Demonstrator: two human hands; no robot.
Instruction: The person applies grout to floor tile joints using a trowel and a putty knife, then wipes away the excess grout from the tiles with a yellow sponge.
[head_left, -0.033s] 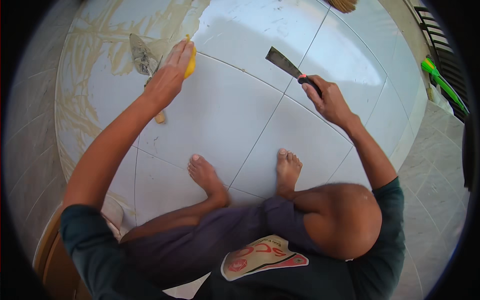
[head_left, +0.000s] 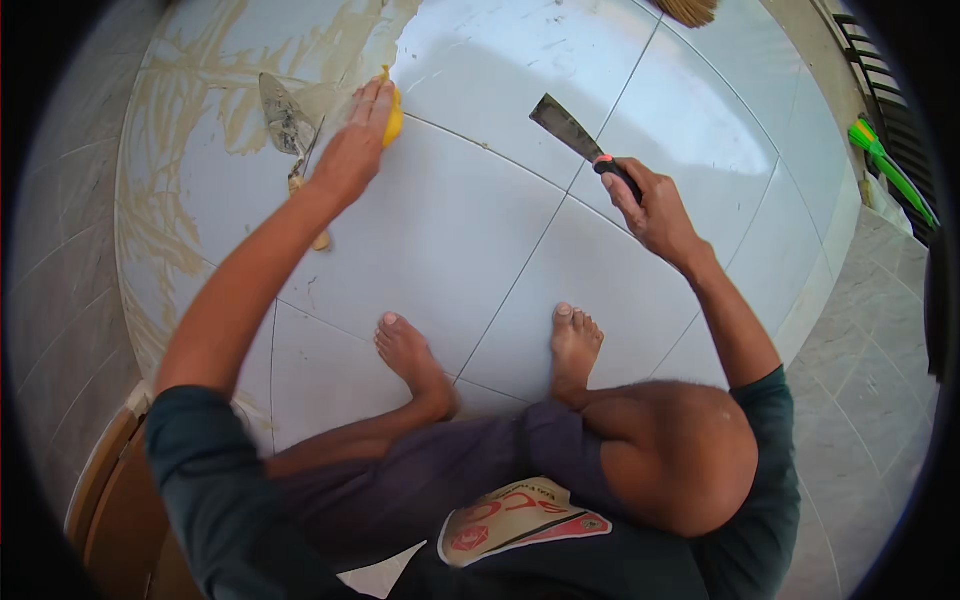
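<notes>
No change vs. the frame just before: both hands, sponge & scraper sit in the same spots, so no visible progress on the wiping.

Left hand [head_left: 350, 160]: flat on a yellow sponge [head_left: 394, 115], fingers spread over it & pressing it to the tile floor [head_left: 480, 230] near the far-left corner, right at the border between the clean tile & the tan smears [head_left: 180, 130]. A trowel [head_left: 285, 120] lies on the floor just beside that hand, on the smeared side.

Right hand [head_left: 655, 215]: fingers wrapped tight round the dark handle of a scraper [head_left: 565, 128], blade pointing away toward the far edge; can't tell if the tip touches the tile.

Bare feet [head_left: 410, 350] planted on the clean tiles near the near edge. Green tool [head_left: 885, 165] well apart, by the right edge.
</notes>
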